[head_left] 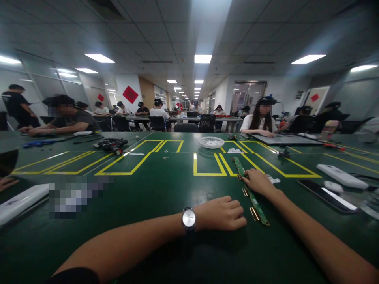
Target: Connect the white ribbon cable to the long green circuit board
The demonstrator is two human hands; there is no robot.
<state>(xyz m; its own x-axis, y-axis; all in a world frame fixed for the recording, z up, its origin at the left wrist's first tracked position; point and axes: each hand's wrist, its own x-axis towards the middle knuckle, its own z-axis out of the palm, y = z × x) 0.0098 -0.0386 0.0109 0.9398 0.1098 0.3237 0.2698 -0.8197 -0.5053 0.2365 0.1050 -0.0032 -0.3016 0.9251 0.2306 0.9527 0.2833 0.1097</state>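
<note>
A long, narrow green circuit board [257,205] lies at a slant on the table, with gold-coloured strips along its left edge. My right hand [258,181] rests over its upper half, fingers bent and closed on the board. To the left of the board's lower half is my left hand [222,213], its fingers curled in and the fingertips partly hidden. Nothing shows in this hand, and it does not appear to touch the board. A wristwatch [188,218] is on my left wrist.
Yellow tape outlines [210,174] mark the green table [154,236]. A white basket [211,142] stands ahead. At right lie a phone [327,196] and a white case [342,176]; at left, a white device [23,201] and black cables [111,146]. Co-workers sit across the table.
</note>
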